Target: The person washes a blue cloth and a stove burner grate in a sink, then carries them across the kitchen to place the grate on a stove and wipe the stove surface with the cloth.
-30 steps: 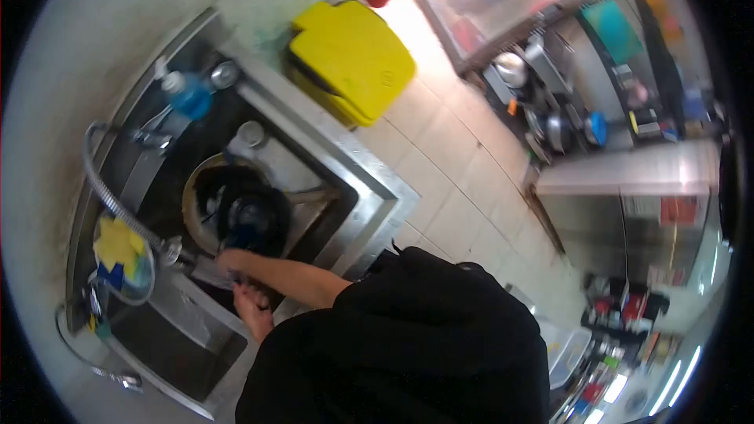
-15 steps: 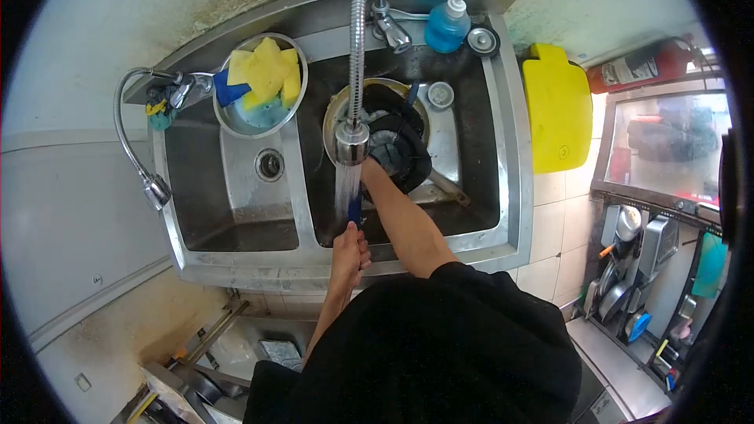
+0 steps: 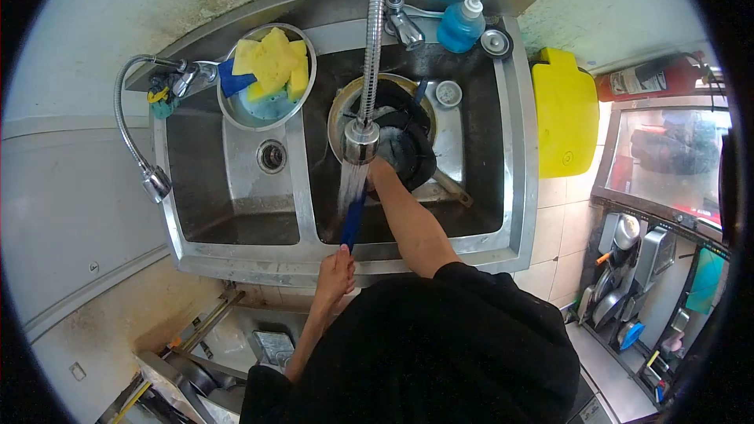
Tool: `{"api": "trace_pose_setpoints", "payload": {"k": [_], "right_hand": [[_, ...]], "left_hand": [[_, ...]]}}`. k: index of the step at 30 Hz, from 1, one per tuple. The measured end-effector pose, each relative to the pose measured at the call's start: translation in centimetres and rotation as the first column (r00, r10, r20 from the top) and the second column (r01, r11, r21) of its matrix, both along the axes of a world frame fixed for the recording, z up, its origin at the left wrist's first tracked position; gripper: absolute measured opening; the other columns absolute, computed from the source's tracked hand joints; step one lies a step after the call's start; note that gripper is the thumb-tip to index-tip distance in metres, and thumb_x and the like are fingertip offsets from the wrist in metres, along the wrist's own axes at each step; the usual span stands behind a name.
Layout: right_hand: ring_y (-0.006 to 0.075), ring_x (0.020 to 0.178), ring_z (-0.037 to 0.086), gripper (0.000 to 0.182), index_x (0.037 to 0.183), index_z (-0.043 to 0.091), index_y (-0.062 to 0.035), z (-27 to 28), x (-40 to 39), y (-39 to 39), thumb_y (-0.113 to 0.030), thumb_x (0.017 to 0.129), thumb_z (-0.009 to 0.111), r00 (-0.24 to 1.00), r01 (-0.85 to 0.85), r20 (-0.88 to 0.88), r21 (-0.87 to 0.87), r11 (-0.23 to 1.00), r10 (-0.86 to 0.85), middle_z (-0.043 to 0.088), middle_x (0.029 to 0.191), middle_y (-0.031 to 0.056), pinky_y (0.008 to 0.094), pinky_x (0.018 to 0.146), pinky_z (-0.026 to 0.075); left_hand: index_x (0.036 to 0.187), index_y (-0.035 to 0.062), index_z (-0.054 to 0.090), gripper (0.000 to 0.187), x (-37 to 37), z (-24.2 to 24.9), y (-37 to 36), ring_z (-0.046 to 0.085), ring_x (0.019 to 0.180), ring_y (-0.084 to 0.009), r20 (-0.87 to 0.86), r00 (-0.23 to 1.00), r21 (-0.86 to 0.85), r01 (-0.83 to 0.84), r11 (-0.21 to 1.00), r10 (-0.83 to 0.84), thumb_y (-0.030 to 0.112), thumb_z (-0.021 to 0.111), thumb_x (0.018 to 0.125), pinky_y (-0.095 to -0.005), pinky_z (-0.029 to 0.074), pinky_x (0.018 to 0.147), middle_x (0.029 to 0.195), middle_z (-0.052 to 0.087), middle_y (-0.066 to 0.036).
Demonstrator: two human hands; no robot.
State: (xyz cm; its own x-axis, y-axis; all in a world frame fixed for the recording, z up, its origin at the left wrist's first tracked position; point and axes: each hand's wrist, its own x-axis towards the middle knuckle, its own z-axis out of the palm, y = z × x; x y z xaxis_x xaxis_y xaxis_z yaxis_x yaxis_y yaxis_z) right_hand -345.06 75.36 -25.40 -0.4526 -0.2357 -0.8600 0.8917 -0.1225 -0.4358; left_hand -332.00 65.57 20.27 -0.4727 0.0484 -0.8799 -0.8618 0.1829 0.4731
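Observation:
My left hand [image 3: 336, 275] is closed on the end of a blue strap-like strip [image 3: 353, 221] at the sink's front edge. The strip runs up under the water falling from the spray tap head [image 3: 361, 143]. My right hand [image 3: 378, 174] reaches into the right basin beside a wet black item [image 3: 408, 149] with rounded parts, whose kind I cannot make out. Its fingers are hidden by the tap head and water. Beneath the black item sits a round pan [image 3: 338, 110], its handle [image 3: 453, 188] pointing to the lower right.
In the left basin a metal bowl [image 3: 312, 78] holds yellow sponges [image 3: 271, 61] and soapy water. A blue soap bottle [image 3: 460, 27] and a drain strainer [image 3: 495, 43] stand at the back right. A second spray tap [image 3: 155, 183] hangs left; a yellow board [image 3: 565, 118] is at right.
My left hand has drawn back toward my body and slightly left, and more of the blue strip shows. My right hand stays by the black item. The view has shifted a little.

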Motion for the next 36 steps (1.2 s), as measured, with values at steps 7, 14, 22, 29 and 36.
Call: {"api": "trace_pose_setpoints", "payload": {"k": [7,14,22,29,36], "right_hand": [[0.0286,0.059,0.051,0.027,0.089,0.055,0.0104,-2.9,0.5,1.4,-0.009,0.08,0.037,0.919,-0.122,-0.375,0.014,0.992,0.118,0.056,0.07,0.0199,0.0409,0.051,0.04],[0.0251,0.05,0.045,0.027,0.085,0.053,0.0047,0.2,-1.7,3.6,-0.016,0.082,0.036,0.913,0.331,-0.232,-0.061,0.942,-0.336,0.05,0.062,0.0146,0.0382,0.045,0.037],[0.0195,0.042,0.04,0.027,0.078,0.05,-0.0035,6.3,-4.6,13.8,-0.026,0.085,0.037,0.688,0.722,-0.205,0.09,0.686,-0.696,0.043,0.055,0.0079,0.0333,0.038,0.033],[0.0153,0.048,0.043,0.035,0.064,0.048,-0.0075,31.6,-7.2,13.9,-0.034,0.085,0.036,0.453,0.826,-0.381,-0.16,0.54,-0.806,0.046,0.056,0.0061,0.0276,0.048,0.034],[0.0315,0.103,0.039,0.038,0.097,0.041,0.0037,39.6,6.3,1.5,-0.028,0.079,0.052,0.279,0.678,-0.959,0.236,0.696,0.053,0.046,0.102,0.0186,0.0371,0.088,0.028]], "left_hand": [[0.067,0.0083,0.041,0.037,1.4,2.3,-1.1,0.03,0.04,-0.0047,-0.051,0.998,0.085,0.037,0.996,-0.033,0.04,0.041,0.086,-0.0194,0.022,0.035,0.051,0.033,0.004],[0.065,0.0076,0.042,0.037,1.6,3.8,-1.3,0.032,0.041,-0.0048,-0.116,0.979,0.033,0.17,0.985,-0.165,0.036,0.039,0.088,-0.0199,0.025,0.037,0.051,0.034,0.004],[0.064,0.0068,0.043,0.039,2.0,4.6,-0.3,0.034,0.043,-0.0056,-0.129,0.977,0.095,0.185,0.978,-0.173,0.037,0.038,0.088,-0.0212,0.027,0.039,0.051,0.035,0.004],[0.086,0.0042,0.051,0.052,-3.6,-2.9,-0.2,0.049,0.061,-0.0145,-0.143,0.927,0.187,0.369,0.911,-0.346,0.052,0.031,0.085,-0.0248,0.037,0.054,0.067,0.053,-0.004],[0.099,0.0004,0.052,0.028,-12.9,-10.1,2.7,0.057,0.085,-0.0209,0.025,0.991,0.755,-0.103,0.647,0.128,0.023,0.046,0.084,-0.0305,0.049,0.066,0.095,0.057,-0.012]]}}
